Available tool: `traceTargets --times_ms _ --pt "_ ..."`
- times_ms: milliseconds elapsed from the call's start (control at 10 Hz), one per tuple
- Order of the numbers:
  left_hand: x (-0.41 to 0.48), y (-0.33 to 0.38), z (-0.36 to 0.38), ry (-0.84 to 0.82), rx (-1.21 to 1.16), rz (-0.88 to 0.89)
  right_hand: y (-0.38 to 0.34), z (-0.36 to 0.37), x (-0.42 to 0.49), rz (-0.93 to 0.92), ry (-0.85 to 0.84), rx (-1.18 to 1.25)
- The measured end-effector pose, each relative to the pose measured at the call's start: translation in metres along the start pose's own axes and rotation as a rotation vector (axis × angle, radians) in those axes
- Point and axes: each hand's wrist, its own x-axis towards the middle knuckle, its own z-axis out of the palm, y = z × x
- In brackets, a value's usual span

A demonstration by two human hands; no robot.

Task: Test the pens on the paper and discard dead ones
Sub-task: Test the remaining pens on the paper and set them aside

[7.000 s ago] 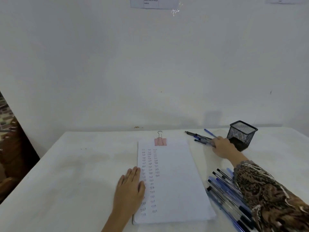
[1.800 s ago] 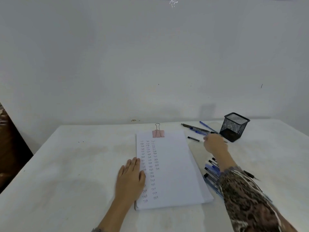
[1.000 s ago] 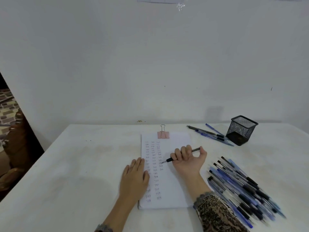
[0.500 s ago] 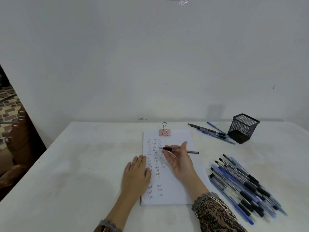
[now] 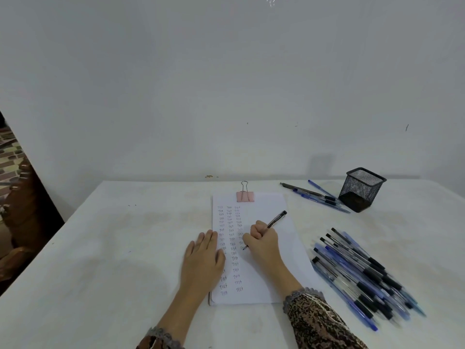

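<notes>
A white paper pad (image 5: 271,215) with a pink binder clip (image 5: 245,196) lies in the middle of the table, filled with columns of small "Test" marks. My right hand (image 5: 263,241) grips a dark pen (image 5: 276,219) in a writing hold, its tip down on the paper in the third column. My left hand (image 5: 203,255) lies flat, fingers together, on the pad's left edge. A heap of several blue and black pens (image 5: 362,275) lies to the right of the pad. A few more pens (image 5: 314,195) lie at the back beside a black mesh pen cup (image 5: 362,188).
The white table (image 5: 113,248) meets a plain white wall at its far edge. Its left edge drops off toward dark wooden furniture (image 5: 22,210). Patterned sleeves cover both forearms at the bottom of the frame.
My right hand took a pen from near the mesh cup, brought it over the pad, turned it into a writing grip and set the tip on the paper. My left hand stayed put.
</notes>
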Motion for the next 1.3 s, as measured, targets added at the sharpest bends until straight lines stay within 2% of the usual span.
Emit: traceTargets --times_ms 100,500,1300 --pt "-0.0004 -0.0005 -0.0003 -0.005 0.002 -0.002 0.0007 0.0031 -0.0008 -0.008 -0.06 -0.037" --pt "0.0 -0.0014 0.0004 0.003 0.021 0.009 0.0013 0.0026 0.0002 -0.039 0.008 -0.076" --pt "0.0007 -0.003 0.0024 0.011 0.022 0.015 0.0053 0.0001 0.0036 -0.06 0.018 -0.115"
